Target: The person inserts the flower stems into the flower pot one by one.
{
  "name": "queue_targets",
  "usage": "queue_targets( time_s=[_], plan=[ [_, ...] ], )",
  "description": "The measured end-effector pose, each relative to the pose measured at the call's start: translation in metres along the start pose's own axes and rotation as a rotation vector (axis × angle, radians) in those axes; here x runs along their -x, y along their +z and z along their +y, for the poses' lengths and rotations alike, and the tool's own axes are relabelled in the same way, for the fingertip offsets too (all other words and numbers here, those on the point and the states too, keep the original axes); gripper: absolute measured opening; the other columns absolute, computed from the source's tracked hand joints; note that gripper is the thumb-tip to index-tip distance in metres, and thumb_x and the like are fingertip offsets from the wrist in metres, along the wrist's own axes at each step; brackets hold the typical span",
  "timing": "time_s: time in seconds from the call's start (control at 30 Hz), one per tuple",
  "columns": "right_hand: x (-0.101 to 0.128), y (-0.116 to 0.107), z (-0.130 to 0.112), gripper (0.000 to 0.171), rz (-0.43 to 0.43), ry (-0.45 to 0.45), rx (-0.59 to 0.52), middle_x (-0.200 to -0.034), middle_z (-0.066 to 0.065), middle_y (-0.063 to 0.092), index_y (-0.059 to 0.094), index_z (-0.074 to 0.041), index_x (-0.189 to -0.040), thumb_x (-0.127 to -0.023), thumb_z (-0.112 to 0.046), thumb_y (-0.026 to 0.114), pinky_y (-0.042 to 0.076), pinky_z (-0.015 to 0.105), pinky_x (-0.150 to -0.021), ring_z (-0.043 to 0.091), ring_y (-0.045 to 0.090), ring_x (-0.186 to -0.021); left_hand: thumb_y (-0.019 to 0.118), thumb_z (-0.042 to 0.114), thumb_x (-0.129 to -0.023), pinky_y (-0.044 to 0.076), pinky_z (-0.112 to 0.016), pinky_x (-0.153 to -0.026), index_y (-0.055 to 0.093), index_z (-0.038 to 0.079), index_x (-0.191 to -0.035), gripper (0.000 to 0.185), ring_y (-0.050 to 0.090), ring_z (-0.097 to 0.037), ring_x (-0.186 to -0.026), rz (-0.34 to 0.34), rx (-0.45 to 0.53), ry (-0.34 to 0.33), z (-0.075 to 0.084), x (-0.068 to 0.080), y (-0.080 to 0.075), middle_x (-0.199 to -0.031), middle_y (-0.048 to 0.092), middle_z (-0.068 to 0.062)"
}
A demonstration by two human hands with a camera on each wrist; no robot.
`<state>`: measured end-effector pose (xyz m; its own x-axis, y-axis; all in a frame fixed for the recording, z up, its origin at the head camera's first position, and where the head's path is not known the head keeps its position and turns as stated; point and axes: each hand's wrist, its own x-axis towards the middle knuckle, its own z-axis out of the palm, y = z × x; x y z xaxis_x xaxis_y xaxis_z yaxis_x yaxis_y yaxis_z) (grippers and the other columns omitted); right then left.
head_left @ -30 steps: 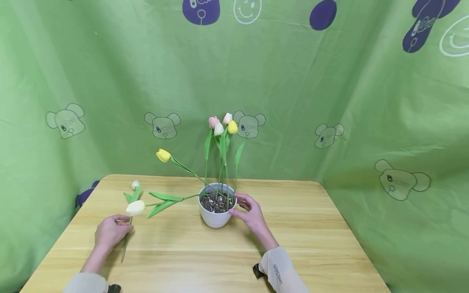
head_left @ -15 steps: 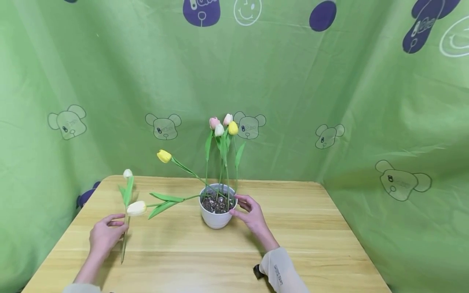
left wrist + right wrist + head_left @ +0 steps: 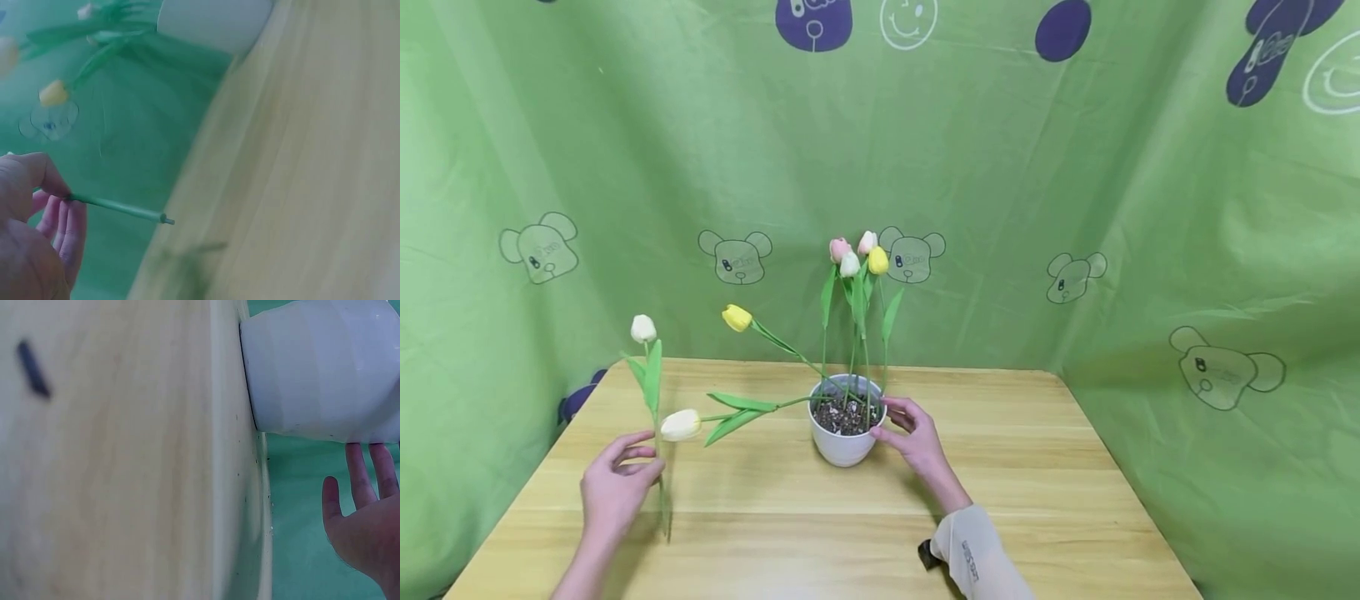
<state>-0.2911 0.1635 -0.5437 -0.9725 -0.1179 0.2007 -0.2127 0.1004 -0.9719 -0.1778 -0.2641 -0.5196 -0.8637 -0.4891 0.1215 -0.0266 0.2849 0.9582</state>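
left hand [image 3: 613,487] pinches a white tulip stem [image 3: 655,417] upright. right hand [image 3: 913,437], fingers straight, touches the white flowerpot [image 3: 842,446]. sleeve print [image 3: 968,560] unreadable.

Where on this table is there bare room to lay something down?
The table is bare right of the white pot to the right edge, and along the near edge between the left hand and right hand. Left of the pot is crowded: leaning tulips overhang it and the left hand holds a white tulip there.
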Motion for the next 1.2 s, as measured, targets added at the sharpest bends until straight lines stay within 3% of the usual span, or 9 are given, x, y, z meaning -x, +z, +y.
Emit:
queue_targets(
  time_s=[0.33, 0.47, 0.67, 0.77, 0.93, 1.03, 1.2],
  plan=[
    [-0.002, 0.003, 0.002, 0.058, -0.005, -0.003, -0.022, -0.146, 0.019, 0.058, 0.062, -0.002, -0.136, -0.082, -0.002, 0.084, 0.051, 0.053, -0.109, 0.042, 0.056, -0.135, 0.071, -0.015, -0.076, 0.057, -0.014, -0.062, 0.071, -0.001, -0.120, 0.047, 0.067, 0.001, -0.070, 0.123, 0.124, 0.119, 0.027, 0.029, -0.003, -0.085, 0.071, 0.016],
    [-0.002, 0.003, 0.002, 0.058, -0.004, -0.004, -0.018, -0.146, 0.019, 0.058, 0.062, -0.003, -0.136, -0.083, -0.003, 0.084, 0.051, 0.052, -0.108, 0.042, 0.056, -0.135, 0.069, -0.018, -0.075, 0.055, -0.012, -0.063, 0.072, -0.001, -0.117, 0.046, 0.068, -0.001, -0.070, 0.117, 0.176, 0.133, 0.040, 0.041, -0.006, -0.085, 0.071, 0.014],
    [-0.001, 0.002, 0.001, 0.058, -0.007, -0.018, -0.005, -0.146, 0.019, 0.058, 0.062, -0.003, -0.135, -0.082, -0.005, 0.085, 0.052, 0.053, -0.107, 0.042, 0.057, -0.134, 0.064, -0.027, -0.072, 0.059, -0.015, -0.064, 0.070, -0.008, -0.115, 0.047, 0.068, -0.006, -0.071, 0.082, 0.335, 0.114, 0.065, 0.064, -0.010, -0.086, 0.072, 0.004],
    [0.000, 0.001, 0.000, 0.058, -0.004, -0.019, -0.003, -0.145, 0.017, 0.059, 0.063, -0.005, -0.134, -0.081, -0.007, 0.086, 0.053, 0.053, -0.106, 0.040, 0.058, -0.134, 0.062, -0.030, -0.071, 0.060, -0.016, -0.063, 0.071, -0.009, -0.112, 0.047, 0.068, -0.007, -0.071, 0.084, 0.395, 0.151, 0.072, 0.074, -0.008, -0.085, 0.072, 0.001],
    [0.001, 0.001, 0.000, 0.058, -0.009, -0.036, 0.025, -0.144, 0.020, 0.059, 0.063, -0.003, -0.134, -0.082, -0.010, 0.086, 0.056, 0.049, -0.103, 0.041, 0.059, -0.131, 0.061, -0.032, -0.069, 0.058, -0.016, -0.057, 0.073, -0.011, -0.105, 0.043, 0.068, -0.006, -0.068, 0.099, 0.440, 0.251, 0.081, 0.090, 0.002, -0.081, 0.073, -0.001],
    [0.001, 0.000, 0.000, 0.058, -0.006, -0.034, 0.019, -0.144, 0.020, 0.059, 0.062, -0.003, -0.134, -0.082, -0.008, 0.086, 0.055, 0.050, -0.104, 0.042, 0.059, -0.132, 0.061, -0.034, -0.067, 0.058, -0.017, -0.058, 0.072, -0.012, -0.105, 0.045, 0.069, -0.007, -0.069, 0.055, 0.446, 0.304, 0.087, 0.096, 0.013, -0.081, 0.073, -0.002],
    [0.001, 0.000, -0.001, 0.058, -0.004, -0.014, -0.004, -0.145, 0.019, 0.059, 0.063, -0.003, -0.135, -0.082, -0.002, 0.084, 0.054, 0.050, -0.105, 0.042, 0.058, -0.134, 0.066, -0.032, -0.066, 0.060, -0.019, -0.061, 0.073, -0.008, -0.108, 0.049, 0.068, -0.007, -0.072, -0.036, 0.365, 0.377, 0.094, 0.103, 0.036, -0.085, 0.072, -0.001]
  ],
)
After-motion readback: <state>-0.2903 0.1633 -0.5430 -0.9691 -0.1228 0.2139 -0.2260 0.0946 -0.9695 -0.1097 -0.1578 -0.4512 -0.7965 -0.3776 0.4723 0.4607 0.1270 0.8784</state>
